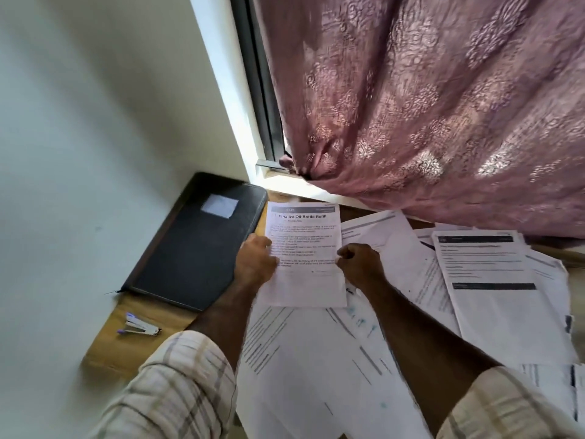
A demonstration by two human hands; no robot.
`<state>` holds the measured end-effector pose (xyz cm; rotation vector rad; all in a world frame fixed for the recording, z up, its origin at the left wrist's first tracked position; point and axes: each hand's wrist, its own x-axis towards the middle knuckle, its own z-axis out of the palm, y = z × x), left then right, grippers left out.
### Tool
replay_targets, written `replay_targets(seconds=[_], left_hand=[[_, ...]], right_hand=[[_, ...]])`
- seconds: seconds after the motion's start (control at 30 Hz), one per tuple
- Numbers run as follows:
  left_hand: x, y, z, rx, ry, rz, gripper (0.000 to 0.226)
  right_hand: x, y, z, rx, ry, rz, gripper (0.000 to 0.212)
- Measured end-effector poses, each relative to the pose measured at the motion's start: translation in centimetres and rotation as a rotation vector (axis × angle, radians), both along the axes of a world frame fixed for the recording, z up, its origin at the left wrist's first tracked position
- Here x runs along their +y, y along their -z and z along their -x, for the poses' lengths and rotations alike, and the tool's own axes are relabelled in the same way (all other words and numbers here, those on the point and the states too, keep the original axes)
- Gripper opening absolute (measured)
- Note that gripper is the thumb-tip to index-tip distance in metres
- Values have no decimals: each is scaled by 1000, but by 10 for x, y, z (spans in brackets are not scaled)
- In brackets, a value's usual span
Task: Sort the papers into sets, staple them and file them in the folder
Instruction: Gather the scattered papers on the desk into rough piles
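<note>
Holding a thin, floppy printed sheet (305,255) above the loose papers (332,359) on the table (133,318), the left hand (254,264) and right hand (359,264) pinch its side edges at 9 and 3 o'clock, fingers curled tight, a sensible hold for limp paper.

Head camera looks steeply down, close over the desk (104,350), apparently tilted.
</note>
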<state>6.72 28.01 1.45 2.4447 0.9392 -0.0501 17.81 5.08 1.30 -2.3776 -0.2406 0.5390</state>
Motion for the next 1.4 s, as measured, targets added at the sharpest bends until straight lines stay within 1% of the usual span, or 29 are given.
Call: replay_targets(seconds=[0.07,0.13,0.23,0.33,0.5,0.57,0.63,0.7,0.77,0.83,0.87,0.93,0.97,1.03,1.07,1.1,1.13,1.17,1.2,1.23,1.27,1.33,1.4], left_hand=[[-10,-1,0,21,19,-147,35],[-27,-5,-5,-13,43,-259,38],[-75,-7,-28,-89,230,-344,43],[-137,-9,-58,-110,382,-307,43],[-244,-7,-93,-91,498,-218,43],[-282,-3,-104,-68,535,-187,45],[-311,3,-112,-33,544,-150,47],[-338,7,-118,-8,515,-96,45],[-358,7,-123,21,470,-58,46],[-372,3,-127,37,404,-20,48],[-377,1,-131,58,352,29,50],[-381,-6,-137,105,206,201,52],[-381,-7,-140,114,103,330,53],[-379,-9,-146,74,-137,683,51],[-378,-10,-146,66,-199,808,51],[-376,-10,-146,64,-207,860,48],[-372,-11,-146,73,-181,842,44],[-367,-12,-146,59,-134,780,37],[-357,-11,-145,43,-78,679,30],[-346,-12,-143,8,-56,599,23],[-334,-15,-139,-25,-53,562,19],[-304,-17,-129,-87,-77,528,18],[-269,-23,-113,-98,-117,450,20]], right_hand=[[-11,-6,1,-35,-6,12,20],[-32,-11,-2,-78,20,25,18],[-85,-17,-10,-116,94,73,11],[-148,-22,-20,-137,201,106,10],[-254,-28,-31,-146,320,162,12],[-292,-27,-33,-148,354,182,16],[-323,-22,-35,-138,380,226,25],[-347,-17,-38,-91,413,283,39],[-360,-15,-41,-45,398,333,52],[-364,-14,-46,-29,371,349,60],[-365,-13,-49,-23,367,337,63],[-366,-14,-55,5,397,277,66],[-366,-14,-57,12,427,239,64],[-366,-16,-62,8,478,144,51],[-365,-19,-65,10,493,85,44],[-363,-24,-67,16,497,31,38],[-361,-27,-68,22,486,-18,31],[-357,-31,-68,21,459,-48,24],[-353,-34,-67,11,432,-71,19],[-347,-37,-66,1,413,-87,17],[-340,-40,-64,1,402,-107,17],[-321,-44,-59,38,382,-140,15],[-292,-41,-53,71,363,-144,18]])
